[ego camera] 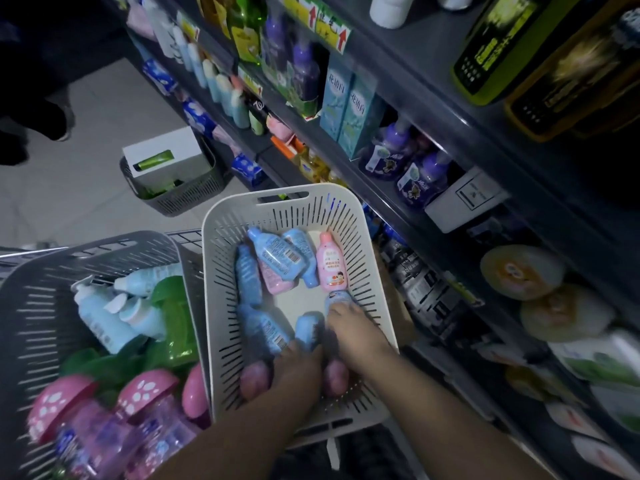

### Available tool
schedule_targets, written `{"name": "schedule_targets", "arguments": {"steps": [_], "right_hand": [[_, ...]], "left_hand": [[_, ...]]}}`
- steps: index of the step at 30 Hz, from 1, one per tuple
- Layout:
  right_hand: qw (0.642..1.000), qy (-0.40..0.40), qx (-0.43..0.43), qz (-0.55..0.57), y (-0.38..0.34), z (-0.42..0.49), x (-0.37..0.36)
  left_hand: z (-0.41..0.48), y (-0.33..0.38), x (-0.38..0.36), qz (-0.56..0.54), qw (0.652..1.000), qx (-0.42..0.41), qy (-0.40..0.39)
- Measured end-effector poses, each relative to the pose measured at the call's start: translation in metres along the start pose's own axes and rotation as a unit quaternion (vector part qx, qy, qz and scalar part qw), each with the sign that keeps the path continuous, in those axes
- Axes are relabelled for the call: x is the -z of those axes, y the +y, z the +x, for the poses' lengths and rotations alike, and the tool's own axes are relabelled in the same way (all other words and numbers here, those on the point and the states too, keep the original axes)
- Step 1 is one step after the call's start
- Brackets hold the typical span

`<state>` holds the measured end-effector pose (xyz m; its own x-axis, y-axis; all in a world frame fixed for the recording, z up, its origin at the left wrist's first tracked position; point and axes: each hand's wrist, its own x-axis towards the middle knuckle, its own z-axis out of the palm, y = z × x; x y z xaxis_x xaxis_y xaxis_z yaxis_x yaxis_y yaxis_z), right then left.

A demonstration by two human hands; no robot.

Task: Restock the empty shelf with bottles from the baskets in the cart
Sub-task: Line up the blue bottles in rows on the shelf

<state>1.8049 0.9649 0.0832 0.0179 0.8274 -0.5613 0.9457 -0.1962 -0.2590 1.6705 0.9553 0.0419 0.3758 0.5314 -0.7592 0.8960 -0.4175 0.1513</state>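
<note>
**Entry: restocking, pick-up stage.**

- Step in hand: gathering small bottles out of the white basket (221, 237); nothing has been lifted clear of it yet.
- Right hand (349, 329): fingers (335, 310) bent over the near end of a blue bottle (339, 296), apparently gripping it (blur softens the detail).
- Left hand (298, 370): lies low in the basket, back of the hand to the camera; whether its fingers are apart or clamped on anything I cannot tell. A second blue bottle (308, 329) pokes out just beyond them, and pink bottles lie close on either side of the hand.
- Stock beyond the right fingers: an upright-labelled pink bottle (332, 268) just past the gripped one, and a loose heap of blue and pink further off.
- Grey basket (31, 306): well to the left of both hands, holding larger bottles, untouched.
- Shelving (426, 105): rises to the right of the right fingers; the empty shelf cannot be picked out with certainty.
- Next move, as judged: firm up both grips, lift over the basket's right wall, swing right, and stand the bottles upright, labels outward.
</note>
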Motion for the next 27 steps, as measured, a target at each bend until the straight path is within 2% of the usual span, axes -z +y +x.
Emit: {"name": "schedule_targets", "arguments": {"steps": [2, 4, 6, 7, 10, 14, 16, 21, 23, 27], "right_hand": [[0.992, 0.074, -0.037, 0.1, 0.001, 0.002, 0.002], [0.968, 0.132, -0.093, 0.194, 0.001, 0.002, 0.008], [0.95, 0.154, -0.119, 0.245, -0.001, 0.004, 0.013], [0.95, 0.148, -0.121, 0.248, -0.002, 0.006, 0.014], [0.962, 0.123, -0.114, 0.215, -0.003, 0.009, 0.011], [0.965, 0.106, -0.128, 0.204, -0.004, 0.009, 0.01], [0.963, 0.108, -0.133, 0.209, -0.004, 0.009, 0.012], [0.961, 0.114, -0.14, 0.209, -0.003, 0.01, 0.011], [0.962, 0.113, -0.14, 0.205, -0.003, 0.01, 0.01], [0.959, 0.109, -0.155, 0.212, -0.003, 0.01, 0.009]], "left_hand": [[-0.002, 0.0, 0.01, -0.092, 0.995, 0.033, 0.034], [-0.002, -0.006, 0.024, -0.221, 0.97, 0.068, 0.075], [0.006, -0.022, 0.04, -0.338, 0.933, 0.078, 0.096], [0.012, -0.032, 0.047, -0.355, 0.927, 0.07, 0.103], [0.029, -0.051, 0.07, -0.324, 0.939, 0.044, 0.109], [0.046, -0.052, 0.095, -0.187, 0.974, 0.035, 0.12], [0.052, -0.051, 0.102, -0.171, 0.977, 0.019, 0.127], [0.064, -0.039, 0.087, -0.128, 0.99, -0.018, 0.06], [0.065, -0.03, 0.078, -0.076, 0.994, -0.01, 0.083], [0.071, -0.024, 0.073, -0.137, 0.986, 0.011, 0.095]]}}
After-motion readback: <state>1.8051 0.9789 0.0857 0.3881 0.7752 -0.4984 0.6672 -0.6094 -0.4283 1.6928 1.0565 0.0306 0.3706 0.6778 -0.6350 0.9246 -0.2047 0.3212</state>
